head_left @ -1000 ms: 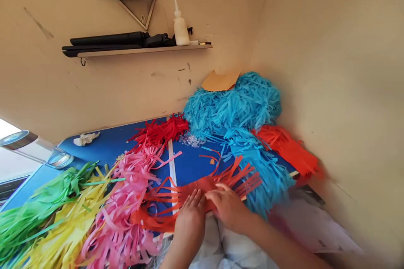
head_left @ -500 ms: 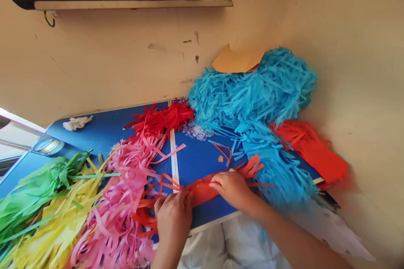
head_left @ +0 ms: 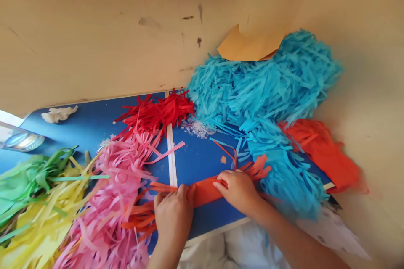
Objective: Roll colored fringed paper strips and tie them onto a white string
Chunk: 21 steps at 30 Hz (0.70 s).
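An orange fringed paper strip (head_left: 205, 191) lies across the near edge of the blue table (head_left: 202, 159). My left hand (head_left: 173, 214) presses on its left part with fingers curled over the paper. My right hand (head_left: 239, 189) grips the strip's right part, fingertips pinching the folded edge. Orange fringe ends (head_left: 257, 167) stick out beyond my right hand, and more orange fringe (head_left: 139, 218) trails left of my left hand.
Pink fringe (head_left: 116, 193), yellow fringe (head_left: 41, 222) and green fringe (head_left: 22, 176) pile up at the left. Red fringe (head_left: 154, 113) lies mid-table. A big blue fringe heap (head_left: 261, 92) and an orange pile (head_left: 322, 151) fill the right corner. Brown card (head_left: 249, 46) leans on the wall.
The camera has tilted down, so the shelves have left the view. Both hands have gathered the orange strip, folding its spread fringe inward, and my left hand has shifted leftward.
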Tool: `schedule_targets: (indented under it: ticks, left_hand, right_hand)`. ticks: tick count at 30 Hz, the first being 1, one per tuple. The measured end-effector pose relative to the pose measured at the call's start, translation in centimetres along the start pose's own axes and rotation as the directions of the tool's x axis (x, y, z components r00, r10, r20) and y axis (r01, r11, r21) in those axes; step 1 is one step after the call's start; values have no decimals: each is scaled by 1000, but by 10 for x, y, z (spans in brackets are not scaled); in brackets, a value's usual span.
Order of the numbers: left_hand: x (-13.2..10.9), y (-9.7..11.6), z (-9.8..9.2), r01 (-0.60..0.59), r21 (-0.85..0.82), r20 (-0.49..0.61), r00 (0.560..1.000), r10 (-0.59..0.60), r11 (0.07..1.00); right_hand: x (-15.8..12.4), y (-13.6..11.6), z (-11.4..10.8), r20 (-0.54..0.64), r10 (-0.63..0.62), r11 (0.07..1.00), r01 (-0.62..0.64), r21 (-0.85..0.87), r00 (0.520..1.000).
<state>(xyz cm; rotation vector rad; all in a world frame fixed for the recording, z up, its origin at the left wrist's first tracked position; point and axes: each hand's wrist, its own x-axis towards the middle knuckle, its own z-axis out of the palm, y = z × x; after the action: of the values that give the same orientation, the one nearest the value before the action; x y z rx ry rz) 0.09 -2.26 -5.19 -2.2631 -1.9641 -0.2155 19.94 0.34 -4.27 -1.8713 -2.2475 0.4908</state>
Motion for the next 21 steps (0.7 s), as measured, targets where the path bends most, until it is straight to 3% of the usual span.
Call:
schedule_targets:
  ticks: [13,16,19,21]
  left_hand:
    - [-1,1,0,-4,10,-5,1000,4,1000]
    - [0,0,-5,-1,-3,-63,998,1,1000]
    - [4,-2,-11,-204,-23,-102,974,200,979]
    - [6,-4,-16,-406,-77,-8,913,407,911]
  right_hand:
    - [8,-1,-2,10,63,998,-63,23,998]
    - [8,4,-7,-1,85,996,-85,-7,996]
    - [1,11,-17,-186,38,993,-58,-102,982]
    - [-8,12,-23,-266,-165,980,127,-154,950]
